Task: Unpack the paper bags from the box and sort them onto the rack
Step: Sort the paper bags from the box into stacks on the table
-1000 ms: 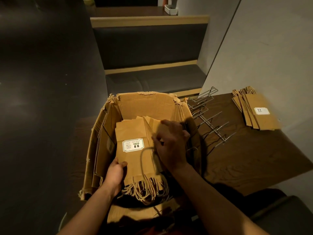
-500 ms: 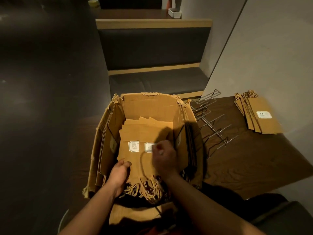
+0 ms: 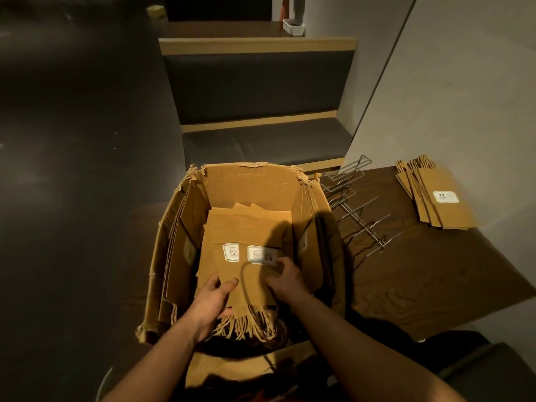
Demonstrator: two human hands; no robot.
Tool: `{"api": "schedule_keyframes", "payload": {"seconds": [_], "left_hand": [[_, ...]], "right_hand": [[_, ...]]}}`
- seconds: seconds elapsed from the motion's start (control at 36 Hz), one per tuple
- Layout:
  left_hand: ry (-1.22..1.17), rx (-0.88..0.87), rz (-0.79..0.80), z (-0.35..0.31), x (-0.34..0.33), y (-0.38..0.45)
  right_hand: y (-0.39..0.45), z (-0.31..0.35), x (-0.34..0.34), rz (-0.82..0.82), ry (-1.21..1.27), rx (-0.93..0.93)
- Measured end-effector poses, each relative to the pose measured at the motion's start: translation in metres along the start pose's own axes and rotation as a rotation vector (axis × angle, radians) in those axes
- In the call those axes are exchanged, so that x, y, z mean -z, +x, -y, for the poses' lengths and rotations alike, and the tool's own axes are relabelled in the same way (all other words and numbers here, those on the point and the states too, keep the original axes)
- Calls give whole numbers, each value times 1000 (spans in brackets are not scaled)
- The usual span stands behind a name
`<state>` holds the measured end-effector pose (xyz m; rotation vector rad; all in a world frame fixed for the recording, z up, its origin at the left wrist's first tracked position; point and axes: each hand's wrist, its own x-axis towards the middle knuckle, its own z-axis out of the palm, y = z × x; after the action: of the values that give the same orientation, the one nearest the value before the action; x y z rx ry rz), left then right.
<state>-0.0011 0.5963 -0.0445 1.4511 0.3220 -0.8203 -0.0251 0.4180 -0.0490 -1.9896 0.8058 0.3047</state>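
Observation:
An open, torn cardboard box [image 3: 249,184] stands in front of me with a flat stack of brown paper bags [image 3: 246,227] inside, white labels up and twisted handles toward me. My left hand [image 3: 213,300] grips the near left edge of the stack, thumb on top. On the right, the fingers of my right hand [image 3: 285,278] pinch the top bags beside a label. A wire rack [image 3: 359,210] lies on the wooden table [image 3: 420,280] right of the box. Farther right, a small pile of sorted bags [image 3: 438,201] lies against the wall.
A dark upholstered bench [image 3: 261,140] runs behind the box, with a pale wall [image 3: 464,97] on the right. More flattened bags stand upright along the box's left and right inner walls. A white tray [image 3: 293,26] sits on a far ledge. Dark floor spreads to the left.
My right hand has slid back toward me across the stack, uncovering a second label. My left hand has closed further over the stack's near edge. The camera has tilted slightly.

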Motion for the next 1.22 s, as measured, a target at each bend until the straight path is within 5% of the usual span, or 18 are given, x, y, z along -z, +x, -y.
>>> {"api": "schedule_keyframes", "payload": {"seconds": [0.25, 0.5, 0.64, 0.75, 0.83, 0.92, 1.06, 1.11, 1.22], "left_hand": [[-18, -44, -12, -11, -5, -3], [-477, -26, 147, -48, 6, -12], [-473, -11, 367, -70, 10, -26], [-489, -24, 424, -79, -3, -34], [-506, -60, 421, -83, -16, -39], [-460, -115, 393, -85, -23, -41], [-375, -296, 333, -93, -36, -47], [-350, -337, 276, -101, -43, -45], [1, -511, -48, -118, -70, -46]], "right_hand": [[-9, 4, -4, 72, -71, 253], [-16, 39, 43, 133, 858, 36], [-25, 50, 45, 174, 282, 447], [-35, 61, 59, 114, 326, 433], [-20, 56, 60, -107, 209, 645], [-15, 46, 61, -111, 117, 724], [-24, 48, 82, 13, 299, 710], [-27, 58, 96, -65, 224, 735], [-14, 58, 127, -29, 262, 672]]}}
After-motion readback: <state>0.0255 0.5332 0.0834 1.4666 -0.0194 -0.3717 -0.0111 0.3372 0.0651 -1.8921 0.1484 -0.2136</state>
